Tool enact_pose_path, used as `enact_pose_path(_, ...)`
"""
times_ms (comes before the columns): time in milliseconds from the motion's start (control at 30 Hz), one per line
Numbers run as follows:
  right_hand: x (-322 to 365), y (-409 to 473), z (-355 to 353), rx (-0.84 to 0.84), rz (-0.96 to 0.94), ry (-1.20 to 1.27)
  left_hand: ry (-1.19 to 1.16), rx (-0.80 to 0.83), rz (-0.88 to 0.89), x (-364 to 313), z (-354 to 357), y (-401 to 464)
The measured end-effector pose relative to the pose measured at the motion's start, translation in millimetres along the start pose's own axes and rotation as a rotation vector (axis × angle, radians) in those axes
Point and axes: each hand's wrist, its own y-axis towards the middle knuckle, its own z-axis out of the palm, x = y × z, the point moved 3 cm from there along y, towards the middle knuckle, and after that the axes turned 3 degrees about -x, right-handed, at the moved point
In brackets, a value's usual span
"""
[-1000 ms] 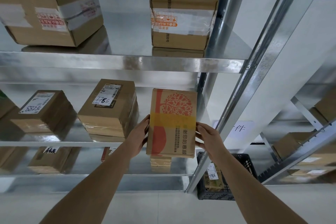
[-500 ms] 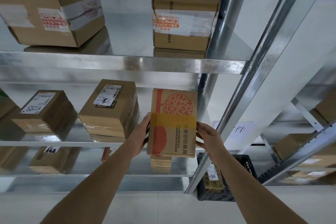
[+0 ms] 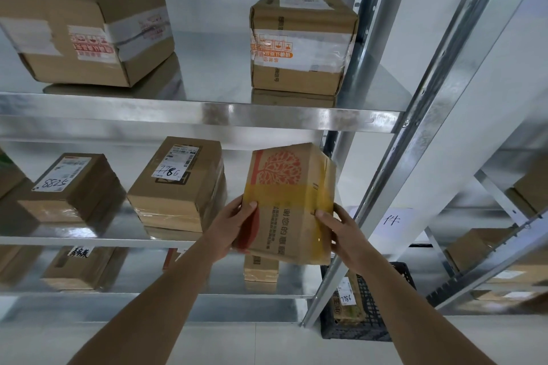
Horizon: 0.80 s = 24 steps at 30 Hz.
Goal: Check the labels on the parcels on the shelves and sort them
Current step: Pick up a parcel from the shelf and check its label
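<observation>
head view shows both hands holding the tree box [image 3: 289, 204] in front of the middle shelf [image 3: 89, 241]. left hand [image 3: 234, 224] grips its left side, right hand [image 3: 341, 231] grips its right side, and the box tips a little. just left of the tree box, on that shelf, sits a parcel marked 7786 [image 3: 178, 184]. further left sits another parcel [image 3: 71, 187].
</observation>
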Motion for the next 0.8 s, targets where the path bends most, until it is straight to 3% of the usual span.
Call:
enact_pose_path(167,9,1,3,-0.059,-0.099,0.011,0.113,-0.027,0.136,-13,10,2)
enact_pose_path(467,18,-5,16,-0.056,-0.156,-0.039,-0.009,-0.021,-0.073,-11,9,6)
enact_pose_path(800,15,-9,25,-0.045,-0.155,-0.105,-0.072,-0.001,-0.078,-4,4,2)
